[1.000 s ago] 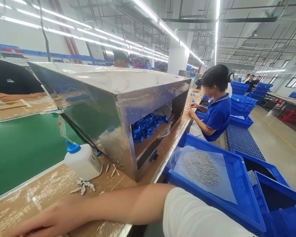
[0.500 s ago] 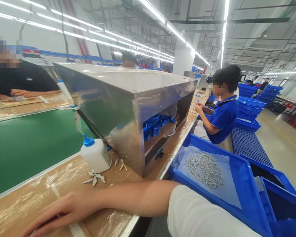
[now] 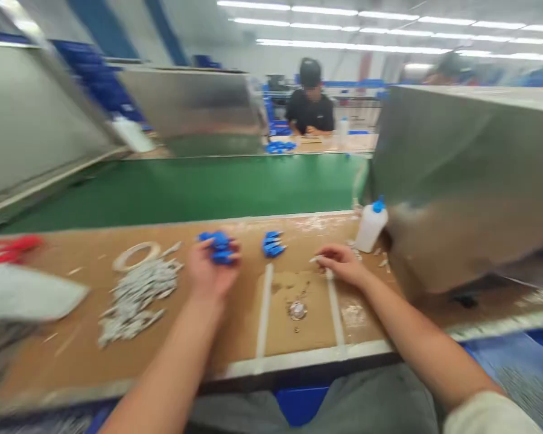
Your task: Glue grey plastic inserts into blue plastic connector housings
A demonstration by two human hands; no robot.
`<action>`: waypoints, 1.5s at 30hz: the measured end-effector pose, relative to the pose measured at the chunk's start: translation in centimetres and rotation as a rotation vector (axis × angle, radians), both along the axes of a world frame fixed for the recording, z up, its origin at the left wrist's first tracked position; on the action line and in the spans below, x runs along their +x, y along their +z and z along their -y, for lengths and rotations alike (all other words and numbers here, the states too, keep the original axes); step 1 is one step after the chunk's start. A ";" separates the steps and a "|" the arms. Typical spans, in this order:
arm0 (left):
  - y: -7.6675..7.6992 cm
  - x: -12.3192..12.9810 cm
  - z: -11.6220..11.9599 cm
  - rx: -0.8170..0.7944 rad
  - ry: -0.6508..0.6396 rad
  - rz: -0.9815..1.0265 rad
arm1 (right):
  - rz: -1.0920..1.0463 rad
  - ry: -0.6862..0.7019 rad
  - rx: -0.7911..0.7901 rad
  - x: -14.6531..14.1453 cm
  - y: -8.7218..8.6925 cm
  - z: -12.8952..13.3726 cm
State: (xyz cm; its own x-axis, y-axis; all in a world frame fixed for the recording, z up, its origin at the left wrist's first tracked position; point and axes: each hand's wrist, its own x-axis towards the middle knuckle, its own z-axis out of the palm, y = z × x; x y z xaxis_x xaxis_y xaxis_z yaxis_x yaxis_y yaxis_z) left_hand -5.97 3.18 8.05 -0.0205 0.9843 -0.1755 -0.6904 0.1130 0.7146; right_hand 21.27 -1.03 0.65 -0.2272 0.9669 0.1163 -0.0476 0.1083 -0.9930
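My left hand [image 3: 212, 274] is turned up and curled around several small blue plastic parts [image 3: 221, 248], above the brown tabletop [image 3: 235, 337]. To the right, my right hand [image 3: 344, 263] has its thumb and fingers pinched on a small pale piece [image 3: 315, 259], too blurred to name exactly. A small cluster of blue parts [image 3: 272, 244] lies between the hands. On the cardboard patch [image 3: 280, 340] nearer me sits a small shiny round object [image 3: 297, 310] with tiny bits around it. Left of my left hand spreads a heap of grey plastic parts [image 3: 138, 301].
A tape roll [image 3: 131, 258] touches the grey heap. A white bottle [image 3: 370, 230] with a blue cap stands beside a large metal box [image 3: 470, 199]. Beyond the table runs a green belt [image 3: 217, 187]. A person [image 3: 311, 105] sits across it. Red-handled items [image 3: 11, 248] lie far left.
The view has swung left and down to the table in front of me. My left hand is now visible with the blue parts. My right hand, earlier low over the table, now pinches a pale piece.
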 end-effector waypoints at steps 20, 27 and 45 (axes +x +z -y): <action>-6.3 5.3 -0.7 -0.096 -0.458 -0.020 | 0.417 0.463 0.491 -0.6 0.4 1.5; -6.2 5.2 -0.6 0.078 -0.447 -0.109 | 0.476 0.466 0.522 -0.9 0.3 1.9; -6.9 4.6 -0.2 0.765 -0.406 -1.150 | 0.101 -0.225 0.310 0.6 0.9 1.2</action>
State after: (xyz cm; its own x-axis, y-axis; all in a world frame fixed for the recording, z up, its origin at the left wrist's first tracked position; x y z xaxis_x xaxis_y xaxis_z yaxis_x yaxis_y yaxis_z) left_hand -1.41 3.40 1.13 0.5146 0.7995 0.3097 0.2861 -0.5006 0.8170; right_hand 21.86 -2.19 1.52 -0.0391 0.9165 0.3981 0.1076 0.4000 -0.9102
